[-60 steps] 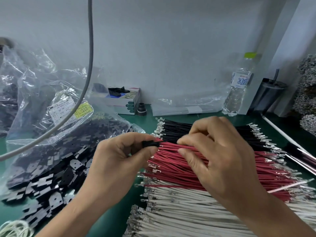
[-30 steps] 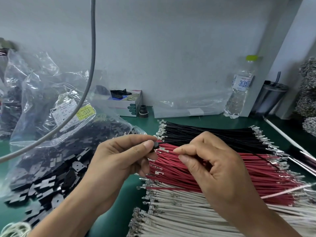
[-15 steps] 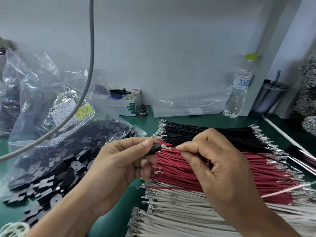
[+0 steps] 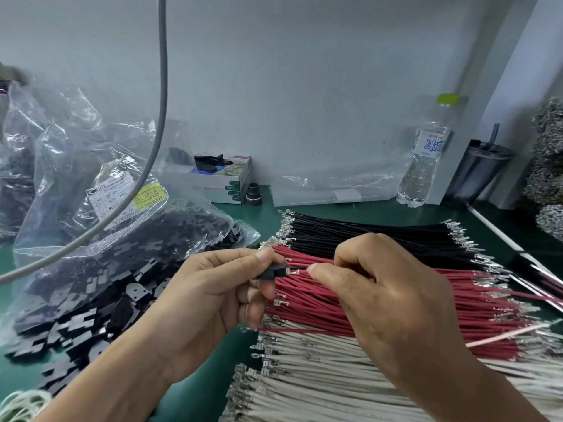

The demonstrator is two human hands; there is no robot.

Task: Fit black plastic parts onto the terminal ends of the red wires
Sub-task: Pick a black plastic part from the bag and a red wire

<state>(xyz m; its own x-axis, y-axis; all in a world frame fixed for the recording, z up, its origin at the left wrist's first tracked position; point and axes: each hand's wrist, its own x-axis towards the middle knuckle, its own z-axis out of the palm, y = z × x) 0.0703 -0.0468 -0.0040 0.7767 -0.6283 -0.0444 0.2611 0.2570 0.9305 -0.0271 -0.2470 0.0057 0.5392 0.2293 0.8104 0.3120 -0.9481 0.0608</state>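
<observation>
My left hand [image 4: 213,300] pinches a small black plastic part [image 4: 272,272] between thumb and fingers, above the left end of the red wire bundle [image 4: 365,300]. My right hand [image 4: 387,303] pinches one red wire just behind its metal terminal [image 4: 293,271]. The terminal tip points left and sits right at the opening of the black part. Loose black plastic parts [image 4: 91,312] lie piled on the green table at the left, spilling from a clear bag [image 4: 122,233].
Black wires [image 4: 365,236] lie behind the red bundle and white wires [image 4: 320,382] in front of it. A water bottle [image 4: 426,153], a dark cup [image 4: 481,172] and a small box [image 4: 225,181] stand along the back wall. A grey cable [image 4: 161,102] hangs at the left.
My right hand drew a red wire's terminal out and brought it left to the black part in my left hand. Both hands stayed above the red bundle.
</observation>
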